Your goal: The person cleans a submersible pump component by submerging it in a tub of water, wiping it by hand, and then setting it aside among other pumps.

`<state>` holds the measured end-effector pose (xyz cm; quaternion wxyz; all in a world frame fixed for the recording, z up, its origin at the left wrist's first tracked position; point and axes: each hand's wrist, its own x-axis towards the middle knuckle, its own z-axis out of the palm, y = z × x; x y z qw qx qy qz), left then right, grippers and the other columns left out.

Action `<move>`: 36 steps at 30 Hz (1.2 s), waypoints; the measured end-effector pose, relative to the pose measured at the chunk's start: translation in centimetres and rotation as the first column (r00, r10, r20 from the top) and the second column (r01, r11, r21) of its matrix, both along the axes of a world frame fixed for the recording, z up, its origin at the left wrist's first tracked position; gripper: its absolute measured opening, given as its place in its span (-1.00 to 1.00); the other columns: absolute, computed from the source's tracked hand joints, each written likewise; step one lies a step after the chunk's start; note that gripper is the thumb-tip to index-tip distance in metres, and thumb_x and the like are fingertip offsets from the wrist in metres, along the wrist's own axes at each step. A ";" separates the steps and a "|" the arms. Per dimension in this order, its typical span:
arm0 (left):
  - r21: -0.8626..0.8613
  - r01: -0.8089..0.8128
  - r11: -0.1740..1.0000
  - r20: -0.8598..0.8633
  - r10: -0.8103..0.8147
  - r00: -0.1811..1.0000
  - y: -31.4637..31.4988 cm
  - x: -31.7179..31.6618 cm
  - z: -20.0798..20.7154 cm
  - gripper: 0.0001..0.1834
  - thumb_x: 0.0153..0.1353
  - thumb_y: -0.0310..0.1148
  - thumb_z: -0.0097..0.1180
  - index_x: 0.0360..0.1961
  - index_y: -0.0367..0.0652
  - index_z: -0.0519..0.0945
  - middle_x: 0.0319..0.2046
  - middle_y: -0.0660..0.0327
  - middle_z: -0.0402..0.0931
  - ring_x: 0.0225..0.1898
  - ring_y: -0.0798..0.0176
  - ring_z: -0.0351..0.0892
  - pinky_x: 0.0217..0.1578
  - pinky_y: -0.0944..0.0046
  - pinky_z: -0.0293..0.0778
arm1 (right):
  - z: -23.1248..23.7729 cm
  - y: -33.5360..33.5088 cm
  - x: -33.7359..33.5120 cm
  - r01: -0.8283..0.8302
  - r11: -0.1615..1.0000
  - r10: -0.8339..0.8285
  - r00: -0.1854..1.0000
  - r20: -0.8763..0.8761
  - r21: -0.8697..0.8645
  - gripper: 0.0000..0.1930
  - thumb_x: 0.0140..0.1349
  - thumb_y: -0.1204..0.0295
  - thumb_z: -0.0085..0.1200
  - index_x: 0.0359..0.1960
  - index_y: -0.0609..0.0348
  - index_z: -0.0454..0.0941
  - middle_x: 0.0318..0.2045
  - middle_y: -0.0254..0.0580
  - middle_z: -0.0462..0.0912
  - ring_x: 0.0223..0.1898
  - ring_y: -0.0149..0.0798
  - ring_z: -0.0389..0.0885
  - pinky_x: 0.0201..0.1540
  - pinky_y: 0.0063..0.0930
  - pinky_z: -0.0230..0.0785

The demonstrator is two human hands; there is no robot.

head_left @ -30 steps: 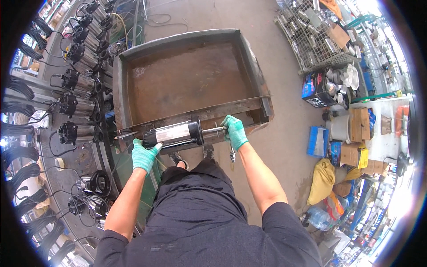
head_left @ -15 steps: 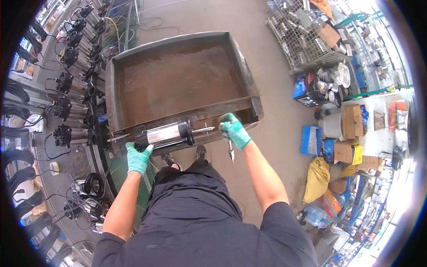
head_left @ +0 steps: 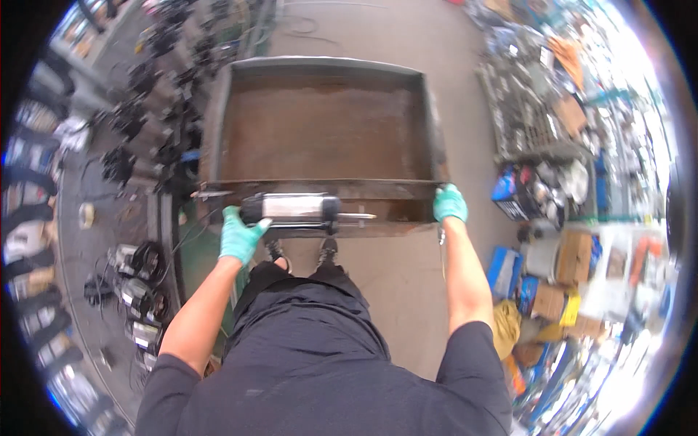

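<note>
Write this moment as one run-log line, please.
left hand: holding left end of silver-black cylinder | right hand: by near right corner of tray, grip blurred | shaft: pointing right, untouched

Wide head-worn fisheye view, facing down from above, torso [head_left: 291,370] near, floor [head_left: 407,298] farther below

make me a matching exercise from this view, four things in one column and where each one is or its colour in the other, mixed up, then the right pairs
Things
1. left hand
2. right hand
3. metal shaft
4. sack

Places and colours
A. sticking out of the right end of the silver-and-black cylinder
B. yellow, toward the right side of the view
C. at the cylinder's black left end
D. by the near right corner of the shallow tray

Pairs: 1-C, 2-D, 3-A, 4-B
</note>
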<state>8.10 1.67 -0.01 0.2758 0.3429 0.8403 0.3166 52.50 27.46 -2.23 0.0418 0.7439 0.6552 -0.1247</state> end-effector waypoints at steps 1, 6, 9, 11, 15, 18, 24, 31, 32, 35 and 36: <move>-0.035 0.023 0.999 0.145 -0.018 0.989 0.9 0.5 1.0 -0.16 0.01 -0.16 0.54 0.17 -0.41 0.36 0.00 -0.10 0.57 0.01 0.04 0.60 0.09 0.13 0.50 | -0.8 0.1 1.7 -0.007 0.999 0.008 0.999 -0.033 0.033 -0.65 0.40 0.15 0.03 -0.03 0.16 0.57 -0.05 0.18 0.69 0.03 0.22 0.66 0.06 0.07 0.51; -0.019 0.087 0.996 0.058 -0.086 0.995 -0.9 -1.8 -2.8 -0.18 0.14 0.03 0.40 0.20 -0.41 0.44 0.16 -0.22 0.50 0.23 -0.19 0.48 0.23 0.04 0.41 | 1.1 -0.7 0.3 -0.042 0.988 0.031 0.997 0.074 0.146 -0.61 0.39 0.14 0.05 0.02 0.22 0.52 -0.06 0.24 0.63 -0.05 0.26 0.65 0.01 0.03 0.52; 0.151 0.076 0.986 -0.189 -0.046 0.981 -2.3 -4.5 -3.4 -0.58 0.29 -0.23 0.28 0.02 -0.32 0.56 -0.03 -0.12 0.58 0.01 -0.13 0.60 0.07 0.03 0.51 | 3.4 -2.1 -2.8 -0.115 0.915 0.185 0.971 -0.150 0.386 -0.71 0.39 0.30 0.07 -0.03 0.27 0.52 -0.12 0.13 0.60 -0.11 0.16 0.63 -0.01 -0.04 0.48; 0.278 -0.003 0.961 -0.350 0.104 0.931 -2.9 -8.3 -4.7 -0.63 0.32 -0.25 0.23 0.02 -0.28 0.54 -0.14 -0.09 0.62 -0.11 -0.10 0.64 -0.02 0.05 0.54 | 5.6 -4.4 -8.1 -0.166 0.867 0.329 0.898 -0.291 0.469 -0.77 0.38 0.33 0.10 -0.10 0.26 0.57 -0.16 0.08 0.61 -0.14 0.10 0.61 -0.01 -0.10 0.46; -0.107 -0.475 0.874 0.533 0.453 0.714 -0.8 -15.1 -4.4 -0.68 0.40 -0.19 0.15 0.06 -0.11 0.49 -0.45 0.23 0.55 -0.52 0.25 0.54 -0.46 0.16 0.60 | 6.0 -9.4 -18.7 -0.234 0.861 0.465 0.724 -0.509 0.452 -0.80 0.36 0.34 0.14 -0.17 0.24 0.60 -0.21 0.04 0.63 -0.16 0.07 0.61 -0.03 -0.12 0.46; -0.183 -0.279 0.943 0.655 0.328 0.680 0.8 -16.3 -4.2 -0.80 0.45 -0.21 0.10 -0.07 -0.07 0.48 -0.46 0.31 0.50 -0.63 0.39 0.46 -0.61 0.27 0.55 | 5.7 -12.0 -24.6 -0.270 0.842 0.482 0.764 -0.428 0.466 -0.82 0.32 0.35 0.16 -0.25 0.22 0.62 -0.26 0.03 0.63 -0.19 0.10 0.59 -0.06 -0.09 0.45; -0.018 -0.205 0.979 0.532 0.183 0.827 1.4 -15.6 -4.4 -0.86 0.48 -0.25 0.07 -0.17 -0.06 0.52 -0.53 0.33 0.50 -0.66 0.45 0.41 -0.66 0.36 0.42 | 5.3 -12.0 -25.4 -0.277 0.829 0.467 0.821 -0.328 0.486 -0.85 0.30 0.37 0.14 -0.31 0.20 0.62 -0.29 -0.04 0.64 -0.22 0.07 0.58 -0.11 -0.09 0.45; 0.221 -0.132 0.966 0.547 -0.011 0.837 -2.5 -11.7 0.1 -0.91 0.49 -0.34 0.06 -0.20 -0.06 0.55 -0.54 0.37 0.50 -0.62 0.54 0.44 -0.64 0.46 0.35 | 5.6 -12.3 -25.5 -0.221 0.854 0.410 0.843 -0.348 0.471 -0.85 0.28 0.37 0.15 -0.34 0.21 0.62 -0.32 -0.06 0.63 -0.22 0.03 0.60 -0.12 -0.11 0.46; 0.222 -0.147 0.964 0.582 -0.010 0.813 -2.7 -11.7 -0.2 -0.90 0.49 -0.34 0.06 -0.20 -0.07 0.55 -0.53 0.37 0.51 -0.61 0.54 0.45 -0.64 0.45 0.37 | 5.6 -12.3 -25.6 -0.220 0.853 0.410 0.844 -0.346 0.472 -0.85 0.28 0.37 0.15 -0.34 0.21 0.62 -0.32 -0.06 0.63 -0.22 0.03 0.60 -0.12 -0.11 0.46; 0.248 -0.154 0.957 0.567 -0.015 0.824 -2.8 -11.3 -0.9 -0.91 0.48 -0.34 0.06 -0.18 -0.08 0.55 -0.53 0.34 0.54 -0.61 0.51 0.46 -0.64 0.41 0.38 | 5.5 -12.2 -25.6 -0.236 0.843 0.430 0.836 -0.341 0.484 -0.85 0.28 0.38 0.15 -0.33 0.21 0.62 -0.32 -0.06 0.64 -0.22 0.03 0.60 -0.11 -0.12 0.46; 0.246 -0.153 0.957 0.581 -0.019 0.814 -2.7 -11.2 -1.1 -0.93 0.48 -0.35 0.07 -0.18 -0.07 0.55 -0.53 0.34 0.53 -0.61 0.51 0.46 -0.63 0.41 0.39 | 5.4 -12.2 -25.6 -0.235 0.836 0.436 0.833 -0.341 0.496 -0.86 0.27 0.39 0.15 -0.34 0.21 0.62 -0.33 -0.03 0.65 -0.25 0.04 0.62 -0.13 -0.14 0.46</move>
